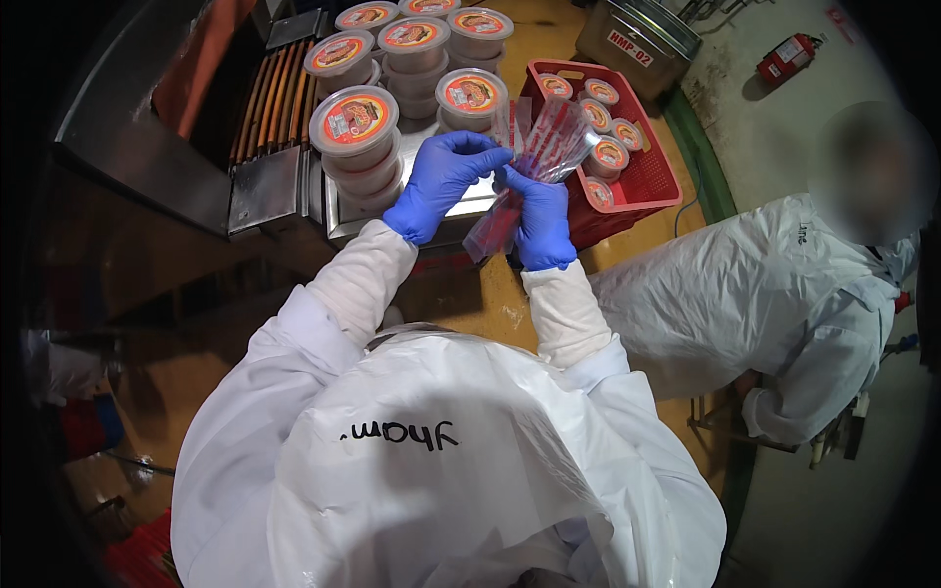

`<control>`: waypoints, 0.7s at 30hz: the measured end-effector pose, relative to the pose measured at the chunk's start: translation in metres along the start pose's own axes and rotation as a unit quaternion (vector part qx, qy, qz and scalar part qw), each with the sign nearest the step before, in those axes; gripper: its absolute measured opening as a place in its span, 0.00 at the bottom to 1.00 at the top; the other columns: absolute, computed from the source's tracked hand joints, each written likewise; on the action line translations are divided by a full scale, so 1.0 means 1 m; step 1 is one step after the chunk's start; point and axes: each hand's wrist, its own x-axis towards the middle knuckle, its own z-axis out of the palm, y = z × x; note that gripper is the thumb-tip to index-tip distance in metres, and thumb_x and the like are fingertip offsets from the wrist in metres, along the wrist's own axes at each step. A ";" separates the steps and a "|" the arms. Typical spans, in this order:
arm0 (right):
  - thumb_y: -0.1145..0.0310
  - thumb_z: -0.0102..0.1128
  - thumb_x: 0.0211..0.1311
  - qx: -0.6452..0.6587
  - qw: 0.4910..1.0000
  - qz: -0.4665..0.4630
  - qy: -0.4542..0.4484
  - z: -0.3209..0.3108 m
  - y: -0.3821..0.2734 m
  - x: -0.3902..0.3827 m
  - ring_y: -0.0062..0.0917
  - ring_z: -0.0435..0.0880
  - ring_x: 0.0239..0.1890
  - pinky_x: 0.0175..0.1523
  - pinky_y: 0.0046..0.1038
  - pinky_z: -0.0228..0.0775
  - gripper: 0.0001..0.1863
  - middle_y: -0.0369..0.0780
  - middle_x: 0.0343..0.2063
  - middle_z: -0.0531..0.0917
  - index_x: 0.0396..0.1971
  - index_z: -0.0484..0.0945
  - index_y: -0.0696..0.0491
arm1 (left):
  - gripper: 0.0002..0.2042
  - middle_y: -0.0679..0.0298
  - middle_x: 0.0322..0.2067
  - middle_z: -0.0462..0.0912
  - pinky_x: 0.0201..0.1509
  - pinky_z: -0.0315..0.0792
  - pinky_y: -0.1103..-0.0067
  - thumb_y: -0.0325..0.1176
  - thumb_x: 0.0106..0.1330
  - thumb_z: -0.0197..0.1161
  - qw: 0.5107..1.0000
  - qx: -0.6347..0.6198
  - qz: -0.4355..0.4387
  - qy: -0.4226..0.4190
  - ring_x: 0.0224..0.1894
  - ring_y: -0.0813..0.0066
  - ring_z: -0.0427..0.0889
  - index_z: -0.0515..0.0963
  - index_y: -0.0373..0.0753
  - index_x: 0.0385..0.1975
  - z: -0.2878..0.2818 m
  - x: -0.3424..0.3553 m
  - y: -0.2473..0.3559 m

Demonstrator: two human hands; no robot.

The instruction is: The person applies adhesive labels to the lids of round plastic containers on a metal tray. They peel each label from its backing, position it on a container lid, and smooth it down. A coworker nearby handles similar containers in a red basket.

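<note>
My blue-gloved right hand [537,218] grips a fanned bundle of clear plastic strips with red printing [554,132], whose lower ends hang below the fingers. My blue-gloved left hand [438,188] is pinched at the bundle’s left side, fingertips close to my right thumb. Just beyond my hands, stacked lidded round tubs [355,127] with orange-and-yellow labels stand on a metal surface [345,220]. To the right of the bundle, a red perforated crate [657,176] holds several smaller tubs with similar labels [609,155].
A metal frame with wooden slats [265,98] is at the upper left. A brown lidded bin [637,39] stands behind the crate, with a fire extinguisher [784,59] at upper right. A co-worker in white protective clothing [745,294] bends close by on my right.
</note>
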 end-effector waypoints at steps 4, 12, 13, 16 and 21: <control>0.77 0.62 0.50 -0.048 0.998 0.012 0.023 0.016 0.001 -0.007 0.20 0.76 0.26 0.33 0.21 0.66 0.09 0.36 0.26 0.78 0.34 0.76 0.58 | 0.09 0.67 0.25 0.79 0.31 0.67 0.86 0.32 0.58 0.61 1.000 0.006 0.015 -0.004 0.25 0.85 0.73 0.78 0.34 0.35 -0.005 0.010 -0.004; 0.77 0.61 0.51 0.021 0.997 0.020 0.074 0.012 0.000 -0.010 0.20 0.76 0.27 0.33 0.22 0.69 0.10 0.35 0.26 0.77 0.35 0.74 0.56 | 0.16 0.62 0.40 0.77 0.40 0.70 0.81 0.34 0.60 0.59 0.980 0.037 0.191 0.027 0.38 0.79 0.75 0.72 0.35 0.47 -0.029 0.009 0.030; 0.78 0.61 0.51 0.040 0.996 0.011 0.074 0.008 -0.003 -0.010 0.20 0.76 0.27 0.32 0.22 0.69 0.10 0.35 0.25 0.77 0.35 0.74 0.56 | 0.19 0.63 0.42 0.77 0.46 0.69 0.78 0.44 0.59 0.61 0.967 -0.112 0.224 -0.040 0.41 0.76 0.75 0.74 0.37 0.44 -0.051 0.000 0.063; 0.76 0.61 0.50 0.042 0.996 0.022 0.077 0.002 -0.015 -0.011 0.21 0.76 0.27 0.33 0.22 0.70 0.10 0.35 0.25 0.77 0.34 0.74 0.57 | 0.34 0.59 0.50 0.73 0.53 0.66 0.66 0.66 0.52 0.51 0.765 -0.431 0.309 -0.365 0.51 0.62 0.71 0.74 0.42 0.45 -0.112 -0.010 0.103; 0.70 0.56 0.56 0.026 0.995 0.028 0.092 -0.004 -0.019 -0.013 0.23 0.77 0.32 0.38 0.26 0.71 0.11 0.41 0.32 0.79 0.38 0.73 0.58 | 0.29 0.57 0.55 0.67 0.57 0.62 0.74 0.52 0.64 0.50 0.991 0.080 0.058 -0.086 0.54 0.69 0.69 0.63 0.34 0.56 -0.037 -0.004 0.033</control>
